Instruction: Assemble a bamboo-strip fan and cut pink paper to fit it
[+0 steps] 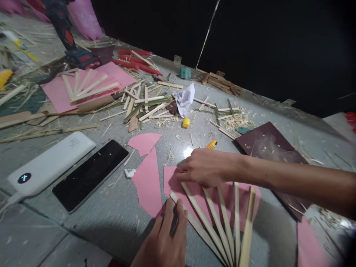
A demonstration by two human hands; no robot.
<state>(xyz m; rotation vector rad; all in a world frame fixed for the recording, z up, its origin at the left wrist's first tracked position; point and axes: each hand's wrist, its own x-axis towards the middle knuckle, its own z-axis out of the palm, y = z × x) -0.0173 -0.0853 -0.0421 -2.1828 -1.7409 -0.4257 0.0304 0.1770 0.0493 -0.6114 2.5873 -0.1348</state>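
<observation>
A fan frame of several flat bamboo sticks (214,215) spreads over a pink paper sheet (169,176), the sticks converging at the bottom edge. My right hand (207,168) is over the paper's upper left, fingers bent and pressed together; what lies under the fingertips is hidden. Stretched out from the bottom, my left hand (168,233) touches the end of the leftmost stick with its fingertips. Something dark shows between its fingers, too unclear to name. Left of the hands lies a torn pink paper piece (148,181).
A white power bank (52,159) and a black phone (91,172) lie at left, near a white earbud (129,173). Behind are bamboo scraps (147,104), crumpled paper (185,100), a yellow cap (186,122) and a cordless drill (75,48). A dark board (267,142) is at right.
</observation>
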